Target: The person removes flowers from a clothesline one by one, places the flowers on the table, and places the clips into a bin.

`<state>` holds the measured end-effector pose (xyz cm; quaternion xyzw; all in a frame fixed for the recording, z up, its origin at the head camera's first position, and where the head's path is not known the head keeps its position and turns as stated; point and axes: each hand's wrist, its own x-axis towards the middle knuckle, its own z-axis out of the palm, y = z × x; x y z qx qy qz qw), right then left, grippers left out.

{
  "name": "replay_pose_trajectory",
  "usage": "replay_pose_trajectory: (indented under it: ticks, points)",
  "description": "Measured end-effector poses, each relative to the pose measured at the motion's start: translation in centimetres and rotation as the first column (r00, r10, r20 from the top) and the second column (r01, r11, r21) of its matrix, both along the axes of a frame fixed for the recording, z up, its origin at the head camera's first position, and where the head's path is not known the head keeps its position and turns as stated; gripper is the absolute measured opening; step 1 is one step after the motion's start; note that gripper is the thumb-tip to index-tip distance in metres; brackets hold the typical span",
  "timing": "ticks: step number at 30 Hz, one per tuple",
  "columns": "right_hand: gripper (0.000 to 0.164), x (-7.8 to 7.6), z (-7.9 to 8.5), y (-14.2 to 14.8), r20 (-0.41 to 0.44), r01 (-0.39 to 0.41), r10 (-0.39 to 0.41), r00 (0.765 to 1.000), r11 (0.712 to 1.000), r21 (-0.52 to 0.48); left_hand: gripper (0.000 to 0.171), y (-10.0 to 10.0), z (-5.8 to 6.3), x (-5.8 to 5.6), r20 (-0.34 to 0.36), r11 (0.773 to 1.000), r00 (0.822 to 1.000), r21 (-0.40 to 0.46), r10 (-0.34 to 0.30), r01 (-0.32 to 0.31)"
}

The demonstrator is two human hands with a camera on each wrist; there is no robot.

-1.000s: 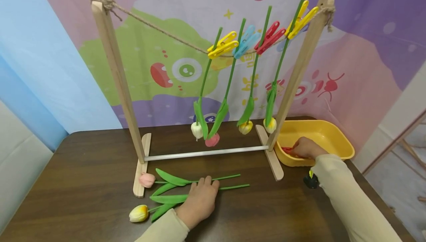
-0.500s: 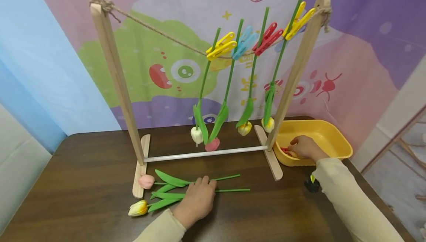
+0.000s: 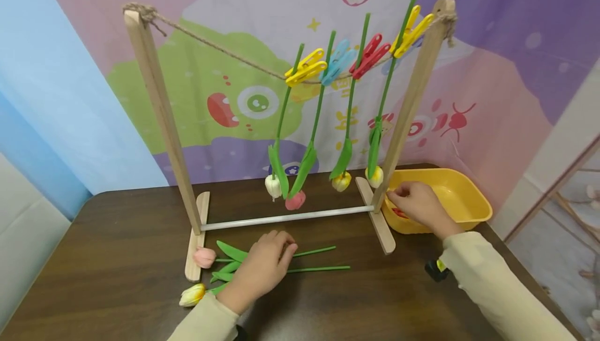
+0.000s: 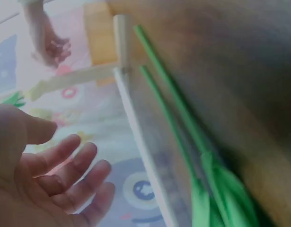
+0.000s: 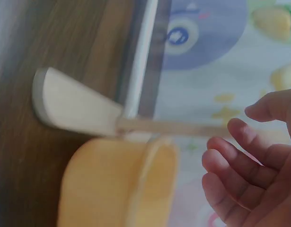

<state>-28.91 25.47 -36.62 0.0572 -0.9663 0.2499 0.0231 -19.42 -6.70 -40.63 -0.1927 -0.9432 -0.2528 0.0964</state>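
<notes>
My left hand [image 3: 264,260] is raised over two artificial tulips on the table, its fingers loosely bent with nothing in them. A pink tulip [image 3: 204,257] and a yellow-white tulip [image 3: 192,295] lie with heads left and green stems right. In the left wrist view the stems [image 4: 171,118] run beside that hand. My right hand [image 3: 417,203] hovers over the near left side of a yellow basin [image 3: 473,206]; a red clothespin [image 3: 400,212] shows beneath it. The right wrist view shows loosely curled fingers [image 5: 244,165] with nothing between thumb and fingers.
A wooden frame [image 3: 161,117] with a white crossbar [image 3: 286,218] carries a sagging rope [image 3: 220,49]. Several tulips hang head down from it by yellow, light blue and red clothespins [image 3: 370,57]. A printed cloth [image 3: 262,13] covers the wall behind.
My left hand has lifted off the tulips, its fingers bending. The right hand has risen from the clothespins in the basin and shifted slightly left. The yellow-white tulip moved up a little earlier.
</notes>
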Motion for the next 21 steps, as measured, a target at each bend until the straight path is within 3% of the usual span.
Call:
replay_pose_trajectory:
  ticks: [8, 13, 17, 21]
  points:
    - [0.024, 2.3, 2.7, -3.0, -0.077, -0.118, 0.118, 0.99, 0.993, 0.0, 0.015, -1.6, 3.1, -0.1, -0.04, 0.969, 0.992, 0.22, 0.12, -0.108]
    - [0.028, 3.4, 4.8, -5.0, -0.113, -0.138, 0.133, 0.985, 0.99, -0.04, 0.018, -2.1, 4.9, -0.1, -0.108, 0.933, 0.985, 0.349, 0.134, -0.088]
    - [0.028, 4.1, 6.7, -6.7, -0.166, -0.145, 0.123, 0.978, 0.981, -0.127, 0.02, -2.4, 6.3, -0.5, -0.155, 0.903, 0.975, 0.423, 0.159, -0.08]
    - [0.019, 4.5, 8.9, -8.4, -0.303, -0.207, 0.132, 0.944, 0.951, -0.231, 0.02, -2.4, 7.7, -1.2, -0.217, 0.877, 0.961, 0.477, 0.17, -0.047]
